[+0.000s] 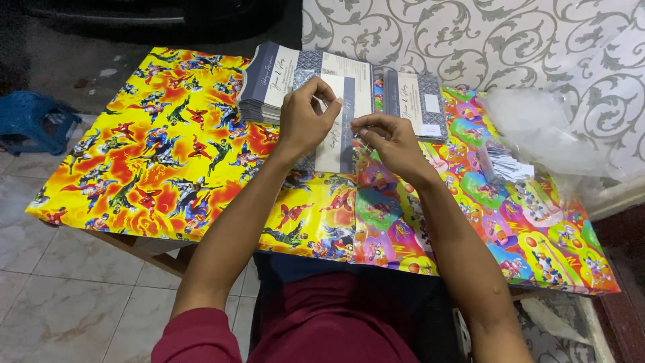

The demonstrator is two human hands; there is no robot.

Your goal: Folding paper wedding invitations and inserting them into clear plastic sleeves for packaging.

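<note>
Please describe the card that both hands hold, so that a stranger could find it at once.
On the low table with bright cartoon covering, find the grey card stacks at the far edge. The card lies before them, between the left hand and right hand; it alone is single, not stacked.

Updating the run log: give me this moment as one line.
left hand: pinching card top | right hand: pinching card edge | card stacks behind | plastic sleeves right

Home room, tiled floor (40, 249), patterned wallpaper (484, 40), cartoon-covered table (168, 154)

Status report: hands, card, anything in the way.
Left hand and right hand pinch one grey-and-white card. Card stacks behind. Plastic sleeves off right.
</note>
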